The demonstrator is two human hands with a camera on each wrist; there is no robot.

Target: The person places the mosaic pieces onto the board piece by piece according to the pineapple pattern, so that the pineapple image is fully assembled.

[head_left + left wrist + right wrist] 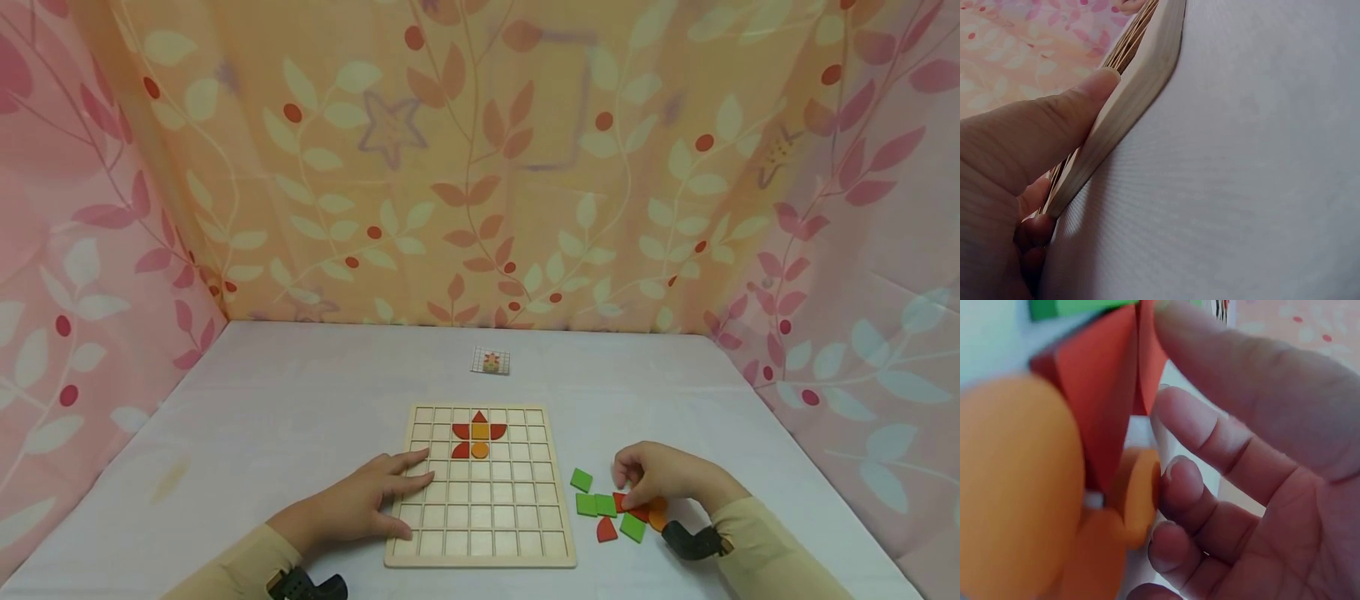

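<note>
In the head view my left hand [367, 498] rests with spread fingers on the left side of the gridded wooden board [525, 546]. Its thumb lies along the board's raised rim [1110, 115]. On the board, a red triangle [480, 417], an orange square [480, 432], an orange circle [479, 451] and several red quarter circles [461, 451] form a figure. To the right, my right hand [663, 477] bends over loose pieces. Its thumb and index finger pinch a small red piece [1147, 362], whose full shape is hidden. Another red piece [1100, 387] lies beside it.
Right of the board lie several green squares [581, 479], a red quarter circle [607, 529] and orange round pieces [657, 513]. A small pattern card [491, 361] sits behind the board on the white tablecloth [315, 392]. Patterned curtains [480, 208] enclose the back and sides.
</note>
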